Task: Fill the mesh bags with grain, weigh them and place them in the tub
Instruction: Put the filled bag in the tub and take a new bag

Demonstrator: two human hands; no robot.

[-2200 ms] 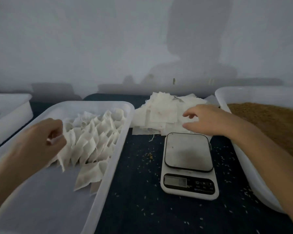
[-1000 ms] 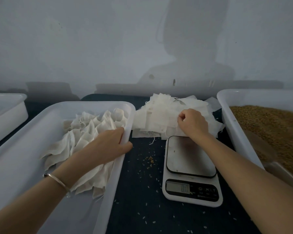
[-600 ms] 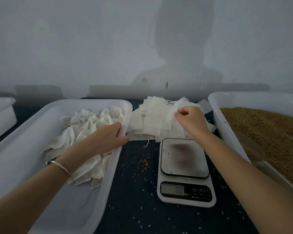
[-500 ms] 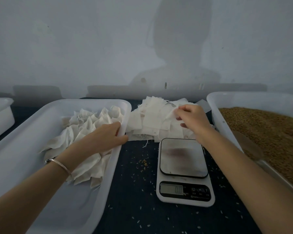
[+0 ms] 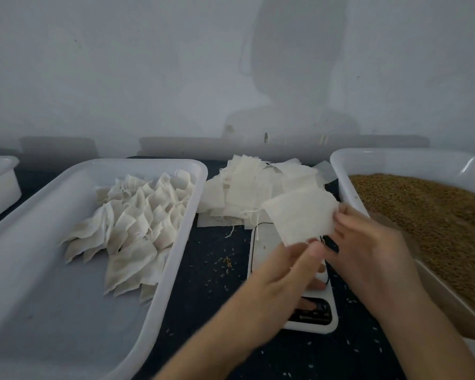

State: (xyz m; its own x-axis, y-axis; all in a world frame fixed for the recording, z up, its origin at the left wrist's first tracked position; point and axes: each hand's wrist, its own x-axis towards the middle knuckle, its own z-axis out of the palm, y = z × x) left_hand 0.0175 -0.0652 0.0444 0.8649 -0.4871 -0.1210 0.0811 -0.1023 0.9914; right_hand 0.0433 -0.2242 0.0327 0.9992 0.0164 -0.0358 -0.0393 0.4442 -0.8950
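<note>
I see both hands meeting over the scale, which sits on the dark table at about 5 o'clock of the frame centre. The left hand pinches the near edge of one empty mesh bag, and the right hand pinches its right edge, so the bag hangs flat in the air above the scale plate. At 12 o'clock from the scale lies the pile of empty bags. At 9 o'clock the white tub holds rows of filled bags. At 3 o'clock the grain tub is heaped with brown grain.
</note>
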